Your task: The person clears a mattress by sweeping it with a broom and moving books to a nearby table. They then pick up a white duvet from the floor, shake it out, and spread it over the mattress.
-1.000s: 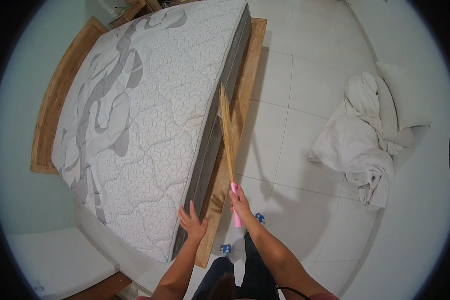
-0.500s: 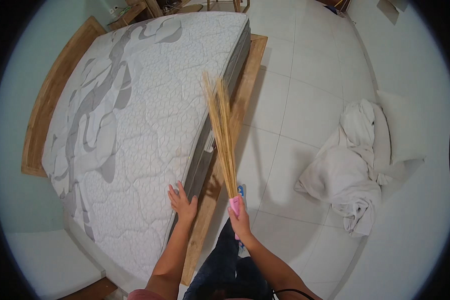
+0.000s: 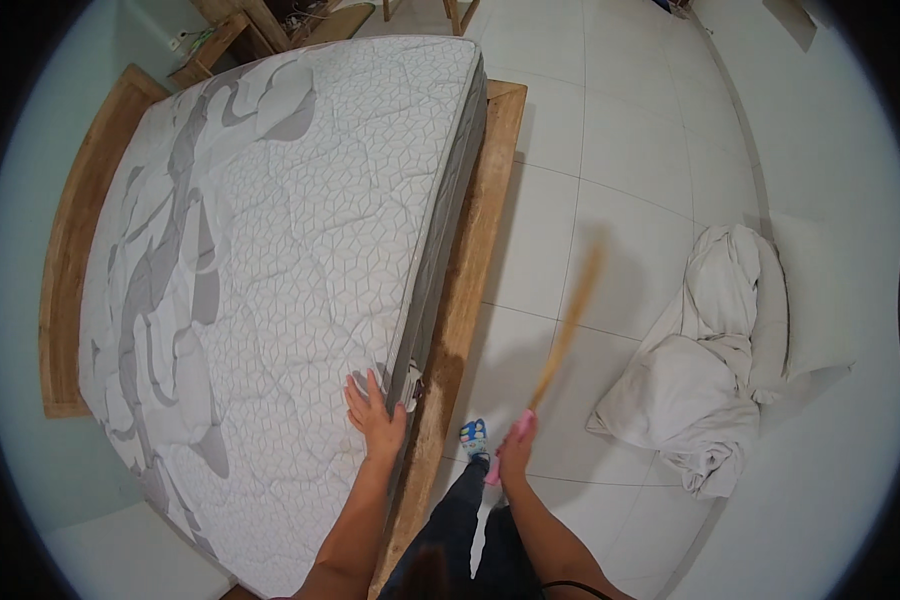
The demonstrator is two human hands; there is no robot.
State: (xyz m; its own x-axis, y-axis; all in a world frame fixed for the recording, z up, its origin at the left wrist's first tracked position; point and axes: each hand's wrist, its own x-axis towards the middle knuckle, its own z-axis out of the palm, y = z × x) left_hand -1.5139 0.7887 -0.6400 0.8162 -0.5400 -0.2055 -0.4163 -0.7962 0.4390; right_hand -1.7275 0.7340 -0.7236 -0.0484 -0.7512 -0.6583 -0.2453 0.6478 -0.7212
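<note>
A short broom (image 3: 565,335) of straw-coloured bristles, blurred by motion, points up and to the right over the tiled floor. My right hand (image 3: 516,447) is wrapped round its pink handle, to the right of the bed. On the right edge of the mattress (image 3: 320,200), my left hand (image 3: 375,420) rests with its fingers spread, holding nothing. The mattress is white and quilted with grey leaf-like shapes. Just right of that hand, a pale strap or handle (image 3: 412,385) shows on the mattress's grey side.
A wooden bed frame (image 3: 465,300) juts out along the mattress's right side. Crumpled white bedding (image 3: 685,380) and a pillow (image 3: 810,300) lie by the right wall. The wooden headboard (image 3: 62,300) stands at left. At the far end are wooden furniture legs (image 3: 460,15).
The broom has swung right, from beside the mattress edge to over the floor. My left hand has shifted slightly right and down in the picture. The view has moved along the bed.
</note>
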